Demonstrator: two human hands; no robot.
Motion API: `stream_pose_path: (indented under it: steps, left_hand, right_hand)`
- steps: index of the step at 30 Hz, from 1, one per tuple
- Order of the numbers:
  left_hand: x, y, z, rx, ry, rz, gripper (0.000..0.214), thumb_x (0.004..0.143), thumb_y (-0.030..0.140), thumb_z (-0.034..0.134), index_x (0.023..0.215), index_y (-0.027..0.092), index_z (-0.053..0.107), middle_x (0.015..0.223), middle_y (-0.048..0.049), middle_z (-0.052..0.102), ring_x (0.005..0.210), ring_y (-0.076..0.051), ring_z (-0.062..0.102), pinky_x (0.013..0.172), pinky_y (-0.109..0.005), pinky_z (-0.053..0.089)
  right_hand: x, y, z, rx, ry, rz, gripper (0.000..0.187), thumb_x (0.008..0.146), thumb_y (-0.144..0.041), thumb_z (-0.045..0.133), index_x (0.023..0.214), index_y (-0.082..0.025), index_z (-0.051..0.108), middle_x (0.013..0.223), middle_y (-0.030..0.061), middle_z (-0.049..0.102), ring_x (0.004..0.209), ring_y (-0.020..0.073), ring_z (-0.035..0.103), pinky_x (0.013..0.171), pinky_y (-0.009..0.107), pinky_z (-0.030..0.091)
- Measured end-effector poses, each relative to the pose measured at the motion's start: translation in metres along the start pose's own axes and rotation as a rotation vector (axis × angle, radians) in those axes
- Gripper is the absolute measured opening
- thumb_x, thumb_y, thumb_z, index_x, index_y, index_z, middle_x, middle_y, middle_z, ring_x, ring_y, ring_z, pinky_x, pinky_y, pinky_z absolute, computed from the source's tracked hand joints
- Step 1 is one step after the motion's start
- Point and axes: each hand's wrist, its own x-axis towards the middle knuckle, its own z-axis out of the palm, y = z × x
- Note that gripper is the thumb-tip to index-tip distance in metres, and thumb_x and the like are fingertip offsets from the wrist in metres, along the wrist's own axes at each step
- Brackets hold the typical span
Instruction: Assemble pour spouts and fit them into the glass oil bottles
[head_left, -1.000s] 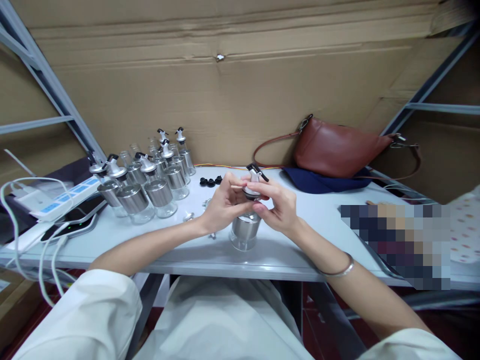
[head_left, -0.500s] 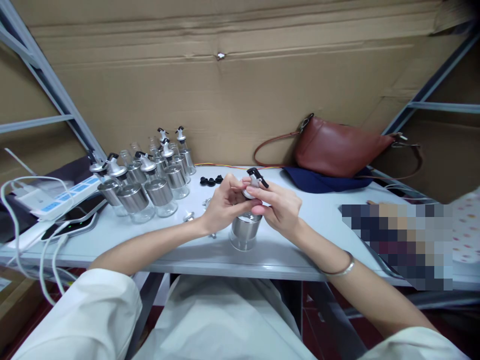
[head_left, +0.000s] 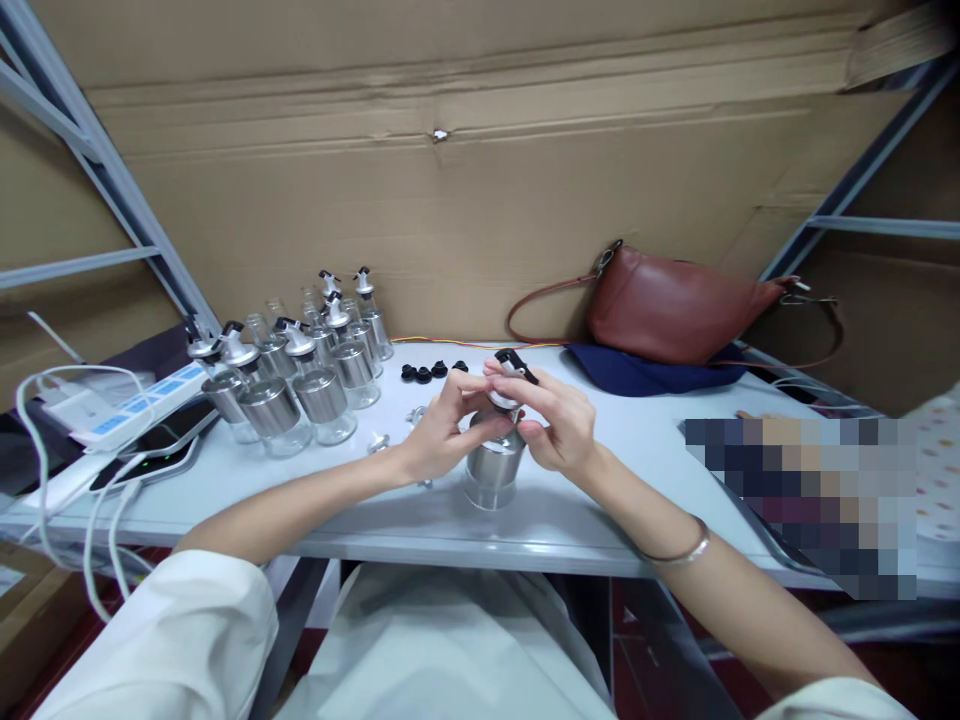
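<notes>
A glass oil bottle [head_left: 495,466] with a brushed-metal sleeve stands upright near the table's front edge. On its neck sits a silver pourer spout with a black flip lid [head_left: 516,364]. My left hand [head_left: 442,432] is curled about the neck from the left, thumb in front and fingers up by the pourer. From the right, my right hand [head_left: 564,420] has its fingers bent over the pourer's collar and its thumb beside the neck. The fingers partly hide the neck. Small silver pourer parts [head_left: 379,442] lie left of the bottle, some behind my left hand.
Several similar bottles [head_left: 322,395], some with pourers, stand at the left. Black caps [head_left: 424,374] lie behind my hands. A power strip [head_left: 150,405] with white cables is at far left. A brown handbag [head_left: 667,305] rests on dark blue cloth [head_left: 637,372] at the back right.
My right fingers have loosened and moved across the pourer's top, with the thumb now lower and apart from the left one. The bottle stays in place; the view has tilted slightly up.
</notes>
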Motion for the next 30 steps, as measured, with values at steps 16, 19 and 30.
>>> stream_pose_path:
  steps: [16, 19, 30]
  left_hand:
    - [-0.062, 0.122, -0.082, 0.559, 0.631, 0.030, 0.024, 0.091, 0.028, 0.054, 0.111, 0.038, 0.046, 0.092, 0.0058, 0.063, 0.075, -0.013, 0.063, 0.077, -0.038, 0.054]
    - [-0.088, 0.117, -0.108, 0.732, 0.659, -0.061, 0.025, 0.090, 0.033, 0.054, 0.113, 0.037, 0.043, 0.093, 0.0047, 0.063, 0.082, -0.016, 0.065, 0.088, -0.043, 0.051]
    - [-0.112, 0.071, -0.163, 1.140, 0.643, -0.199, 0.058, 0.084, 0.044, 0.059, 0.125, 0.020, 0.025, 0.137, -0.0192, 0.036, 0.133, -0.031, 0.039, 0.112, -0.053, 0.029]
  right_hand:
    - [-0.002, 0.009, 0.002, 0.161, 0.107, 0.050, 0.043, 0.095, -0.030, 0.042, 0.138, -0.027, 0.040, 0.134, 0.0118, 0.056, 0.114, 0.0273, 0.060, 0.078, 0.047, 0.058]
    - [-0.003, 0.008, 0.003, 0.128, 0.082, 0.045, 0.042, 0.095, -0.032, 0.042, 0.137, -0.026, 0.040, 0.131, 0.0124, 0.059, 0.112, 0.0275, 0.061, 0.078, 0.047, 0.058]
    - [-0.005, 0.009, 0.002, 0.092, 0.072, 0.058, 0.036, 0.095, -0.034, 0.040, 0.129, -0.024, 0.047, 0.119, 0.0128, 0.065, 0.104, 0.0264, 0.065, 0.071, 0.042, 0.058]
